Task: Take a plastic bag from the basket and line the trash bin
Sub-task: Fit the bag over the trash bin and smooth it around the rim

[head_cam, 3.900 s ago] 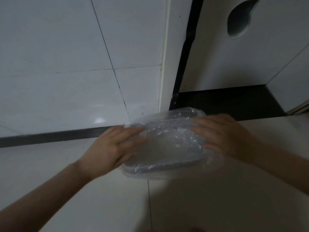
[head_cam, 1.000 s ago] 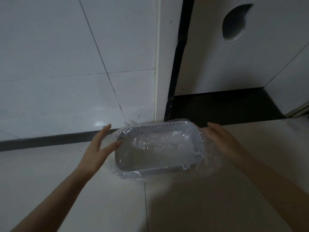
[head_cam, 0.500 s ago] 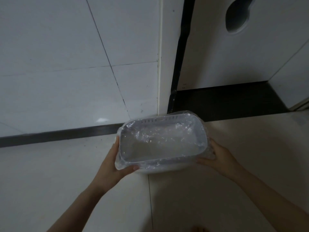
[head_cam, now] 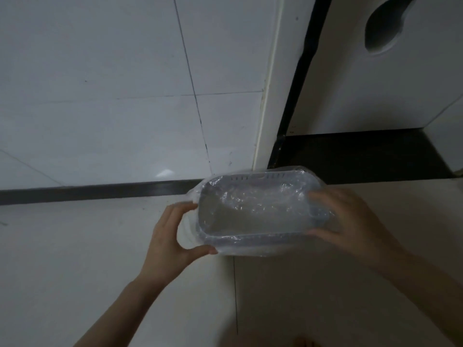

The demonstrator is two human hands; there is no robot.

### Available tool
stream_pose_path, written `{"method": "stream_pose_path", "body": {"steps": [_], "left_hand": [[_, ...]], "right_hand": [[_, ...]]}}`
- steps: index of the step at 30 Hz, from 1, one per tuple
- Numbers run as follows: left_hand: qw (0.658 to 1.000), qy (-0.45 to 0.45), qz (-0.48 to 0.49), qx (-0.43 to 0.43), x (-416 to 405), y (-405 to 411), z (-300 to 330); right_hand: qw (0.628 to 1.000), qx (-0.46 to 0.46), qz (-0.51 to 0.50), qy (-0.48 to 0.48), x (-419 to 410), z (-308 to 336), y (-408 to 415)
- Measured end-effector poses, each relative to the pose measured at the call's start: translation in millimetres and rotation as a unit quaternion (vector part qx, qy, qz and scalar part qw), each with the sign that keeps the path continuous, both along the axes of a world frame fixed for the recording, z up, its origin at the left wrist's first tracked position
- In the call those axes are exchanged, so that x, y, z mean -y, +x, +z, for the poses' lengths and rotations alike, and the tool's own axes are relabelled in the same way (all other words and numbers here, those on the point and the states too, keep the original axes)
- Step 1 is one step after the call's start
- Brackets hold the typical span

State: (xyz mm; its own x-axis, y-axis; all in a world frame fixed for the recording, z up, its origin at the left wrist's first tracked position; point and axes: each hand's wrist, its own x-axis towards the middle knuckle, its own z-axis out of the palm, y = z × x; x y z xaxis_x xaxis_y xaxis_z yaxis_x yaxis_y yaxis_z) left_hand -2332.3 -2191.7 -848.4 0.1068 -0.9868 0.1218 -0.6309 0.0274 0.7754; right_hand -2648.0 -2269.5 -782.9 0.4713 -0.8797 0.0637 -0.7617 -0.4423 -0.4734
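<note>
Nearest the camera, two bare forearms rise from the bottom of the frame toward the middle. The left hand [head_cam: 172,236] sits at centre-left, its fingers [head_cam: 186,209] and thumb curled around the left short end of the trash bin [head_cam: 258,244], pinching loose film of the plastic bag [head_cam: 250,204] there. The right hand [head_cam: 350,221] covers the right short end at centre-right, fingers folded over the rim and closed on bin and bag together.

Between them the bin is a pale, shallow rectangular tub, its long axis running left to right across the frame, so each hand has one short end and neither is clearly nearer. The bag already lies inside it, crumpled against the walls and floor and turned out over the rim; slack bulges at the left end. Whether the bin rests on the floor [head_cam: 75,259] or is lifted clear is hard to say in this dim light.

Beyond lie the dark baseboard strip [head_cam: 100,191], the tiled wall [head_cam: 125,83], and at upper right a white panel with a dark oval cutout [head_cam: 383,23].

Compared with half a second ago, the left hand has shifted from under the near corner to the end wall, and the right hand has come up over the rim. What remains, I judge, is snugging the slack.
</note>
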Motion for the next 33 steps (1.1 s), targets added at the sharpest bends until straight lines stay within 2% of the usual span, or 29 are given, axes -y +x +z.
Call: {"method": "stream_pose_path", "body": {"steps": [2, 3, 5, 6, 7, 8, 10, 16, 19, 24, 29, 31, 33], "left_hand": [[0.979, 0.074, 0.134, -0.131, -17, -16, -9], [0.945, 0.132, 0.207, -0.216, -26, -23, -16], [0.839, 0.25, 0.284, -0.391, -36, -31, -28], [0.785, 0.281, 0.285, -0.473, -39, -33, -31], [0.748, 0.287, 0.275, -0.532, -40, -34, -32], [0.732, 0.279, 0.263, -0.563, -40, -35, -31], [0.721, 0.256, 0.257, -0.591, -38, -37, -29], [0.634, 0.231, 0.249, -0.695, -37, -37, -26], [0.63, 0.208, 0.245, -0.707, -42, -34, -30], [0.669, 0.18, 0.253, -0.675, -45, -39, -45], [0.696, 0.181, 0.286, -0.633, -40, -46, -56], [0.727, 0.188, 0.303, -0.587, -40, -45, -53], [0.78, 0.186, 0.335, -0.494, -42, -38, -50]], "right_hand": [[0.995, -0.022, 0.094, -0.033, -16, 4, 39], [0.989, -0.042, 0.138, -0.038, -23, 2, 56], [0.978, -0.077, 0.189, -0.043, -31, -10, 84], [0.976, -0.092, 0.193, -0.039, -32, -17, 95], [0.974, -0.113, 0.192, -0.033, -31, -25, 104], [0.972, -0.137, 0.187, -0.029, -29, -31, 111], [0.97, -0.172, 0.17, -0.03, -24, -38, 119], [0.978, -0.163, 0.132, 0.008, -21, -47, 124], [0.98, -0.156, 0.115, 0.043, -20, -51, 121], [0.992, -0.078, 0.079, 0.054, -21, -53, 118], [0.994, -0.071, 0.069, 0.045, -23, -54, 119], [0.993, -0.07, 0.077, 0.045, -23, -51, 119], [0.993, -0.033, 0.098, 0.055, -21, -44, 113]]}}
